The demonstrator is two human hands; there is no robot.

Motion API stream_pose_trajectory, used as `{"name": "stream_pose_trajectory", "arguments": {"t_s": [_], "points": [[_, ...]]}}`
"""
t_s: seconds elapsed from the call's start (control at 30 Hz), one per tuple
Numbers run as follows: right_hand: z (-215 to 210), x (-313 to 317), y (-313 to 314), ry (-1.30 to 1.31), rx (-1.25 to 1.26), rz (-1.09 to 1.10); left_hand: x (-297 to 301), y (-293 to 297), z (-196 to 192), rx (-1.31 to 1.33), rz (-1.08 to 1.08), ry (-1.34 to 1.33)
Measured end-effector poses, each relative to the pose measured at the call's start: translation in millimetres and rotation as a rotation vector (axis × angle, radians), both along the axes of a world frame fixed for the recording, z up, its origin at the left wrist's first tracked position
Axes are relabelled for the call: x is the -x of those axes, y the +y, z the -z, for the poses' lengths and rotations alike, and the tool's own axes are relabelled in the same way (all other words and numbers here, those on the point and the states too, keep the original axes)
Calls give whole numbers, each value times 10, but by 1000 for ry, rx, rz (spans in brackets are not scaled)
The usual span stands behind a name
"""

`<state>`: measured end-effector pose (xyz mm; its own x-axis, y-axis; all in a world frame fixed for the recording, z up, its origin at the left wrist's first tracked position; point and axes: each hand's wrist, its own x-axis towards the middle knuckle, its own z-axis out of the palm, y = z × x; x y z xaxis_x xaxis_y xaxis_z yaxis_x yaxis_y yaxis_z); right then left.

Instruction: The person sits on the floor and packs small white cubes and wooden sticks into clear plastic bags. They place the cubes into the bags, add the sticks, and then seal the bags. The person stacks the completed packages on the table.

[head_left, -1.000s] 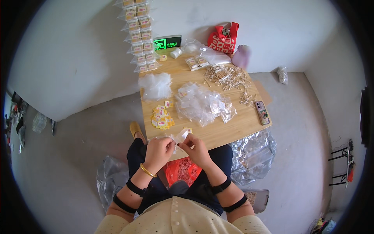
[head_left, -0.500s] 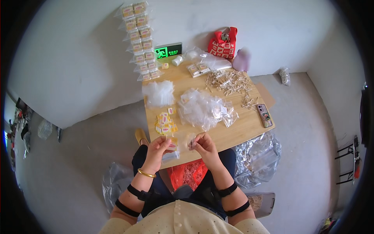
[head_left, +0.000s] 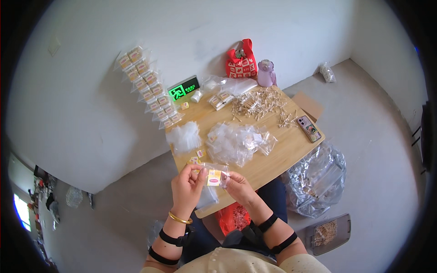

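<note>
In front of me, over the near edge of the table, a small clear plastic bag (head_left: 221,168) is stretched between my two hands. A yellow and white printed card (head_left: 214,178) appears to sit within its film. My left hand (head_left: 185,187) pinches the bag's left side between thumb and fingers. On the other side, my right hand (head_left: 240,187) grips the bag's right edge. Just beyond my left fingers lie loose yellow and white cards (head_left: 195,160), partly hidden by that hand. Flat clear bags (head_left: 207,197) rest under my hands at the table edge.
On the table (head_left: 268,166) are heaped plastic bags (head_left: 236,143), a stack of clear sleeves (head_left: 184,138), wooden cotton swabs (head_left: 259,102) and a phone (head_left: 309,128). Packed bags tower (head_left: 150,88) at far left, beside a green sign (head_left: 183,88). A lilac bottle (head_left: 266,73) and red bag (head_left: 241,63) stand behind.
The card, held in my left hand beside the bag, now shows within the bag's film. Both hands have come closer together. The view has turned and shifted.
</note>
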<state>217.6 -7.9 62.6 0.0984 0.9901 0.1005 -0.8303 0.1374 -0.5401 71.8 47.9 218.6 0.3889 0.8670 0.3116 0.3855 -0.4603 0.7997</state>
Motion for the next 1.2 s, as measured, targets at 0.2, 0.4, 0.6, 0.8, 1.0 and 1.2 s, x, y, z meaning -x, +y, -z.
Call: {"name": "stream_pose_trajectory", "arguments": {"t_s": [0.2, 0.4, 0.6, 0.8, 1.0, 1.2], "points": [[-86, -31, 18, -89, -5, 21, -76, 71, 50, -91, 10, 95], [-141, -148, 0, -164, 62, -2, -41, 87, 198, 27, 29, 83], [-140, -165, -25, -340, 51, -69, 149, 209, 431, 559, -19, -221], [-147, -3, 38, -525, 170, -75, 439, 299, 890, 423, 27, -239], [37, 132, 147, -646, 362, -69, 664, 167, 1163, 362, -102, -239], [566, -197, 215, -1498, 488, 188, 1065, 202, 1500, 590, -290, -317]]}}
